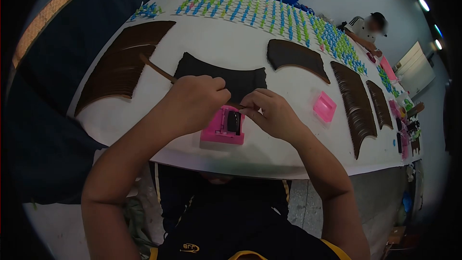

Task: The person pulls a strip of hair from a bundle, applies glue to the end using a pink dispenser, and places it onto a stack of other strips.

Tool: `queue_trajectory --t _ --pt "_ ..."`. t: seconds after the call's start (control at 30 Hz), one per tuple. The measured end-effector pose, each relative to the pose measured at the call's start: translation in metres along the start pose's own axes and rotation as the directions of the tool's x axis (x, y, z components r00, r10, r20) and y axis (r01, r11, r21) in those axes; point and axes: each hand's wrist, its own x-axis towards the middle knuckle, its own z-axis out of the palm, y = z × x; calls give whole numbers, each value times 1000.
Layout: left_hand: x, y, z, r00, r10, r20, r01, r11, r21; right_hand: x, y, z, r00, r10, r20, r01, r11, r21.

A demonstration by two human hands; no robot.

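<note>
My left hand (pixel 199 98) is closed around a narrow brown strip (pixel 159 70), whose far end sticks out up and to the left. On the other side, my right hand (pixel 272 115) pinches the strip's near end between thumb and fingers. Just below both hands stands a small pink box (pixel 221 137) with a dark, shiny block (pixel 234 121) set in its open top. The strip passes close over the box's back edge. Behind my hands lies a row of dark strips (pixel 221 74), side by side in a curved sheet, partly covered by my left hand.
Brown strips in rows (pixel 113 70) lie at the left; more rows (pixel 353 103) lie at the right. A dark sheet (pixel 296 60) and a pink tray (pixel 325 107) sit right of centre. Many blue and green clips (pixel 250 12) line the far edge. A person (pixel 368 31) works at the far right.
</note>
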Motion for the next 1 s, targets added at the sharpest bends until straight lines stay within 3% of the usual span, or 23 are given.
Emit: queue_trajectory --t 0.07,0.17,0.27,0.4,0.57,1.0 --pt "4 -1 -3 996 69 50 -71 997 23 2 -1 2 995 64 73 -69 995 66" --pt "10 -1 -10 986 119 113 -124 992 36 3 6 11 996 40 80 -51 988 143" --pt "14 1 -10 987 150 56 -153 988 39 4 9 16 992 60 114 -75 989 130" --pt "23 2 -13 980 161 114 -168 984 57 7 11 20 982 99 159 -120 984 131" --pt "27 3 -13 966 168 194 -192 975 111 6 18 32 995 36 89 -51 985 168" --pt "26 2 -10 970 163 181 -186 975 117 6 18 41 997 52 61 -62 985 163"
